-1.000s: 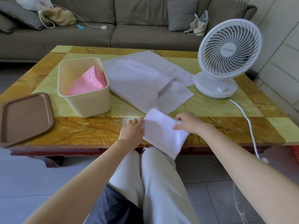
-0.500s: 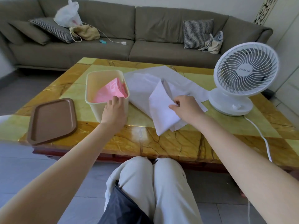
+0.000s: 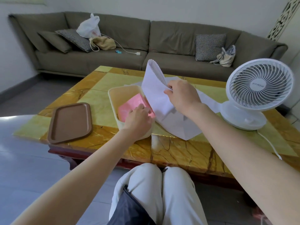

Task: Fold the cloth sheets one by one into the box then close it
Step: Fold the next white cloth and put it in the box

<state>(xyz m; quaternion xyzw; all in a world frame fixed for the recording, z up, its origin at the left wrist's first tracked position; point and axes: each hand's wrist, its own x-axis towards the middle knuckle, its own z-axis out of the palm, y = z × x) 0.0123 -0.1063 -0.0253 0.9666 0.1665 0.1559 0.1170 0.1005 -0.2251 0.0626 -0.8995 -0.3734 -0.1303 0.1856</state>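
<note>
**Cloth sheets: 1 boxed, 1 in hand, rest on table**

Folded white cloth (image 3: 154,95): thin, matte, zigzag-cut top edge. Pinched by right hand (image 3: 183,96) between thumb and fingers, held upright at right rim of box (image 3: 113,98), hiding that wall.
Box: cream plastic, rounded rectangle, open, on yellow marble-look table (image 3: 178,153).
Inside: 1 pink cloth (image 3: 129,105), folded flat, under fingertips of left hand (image 3: 138,120); fingers loosely bent, gripping nothing.
Flat white sheets (image 3: 180,129) overlapped just right of box; count unclear.
1 brown tray (image 3: 69,122) left of box, apart.
1 white fan (image 3: 258,90) at right.
Grey sofa (image 3: 162,43) behind.
</note>
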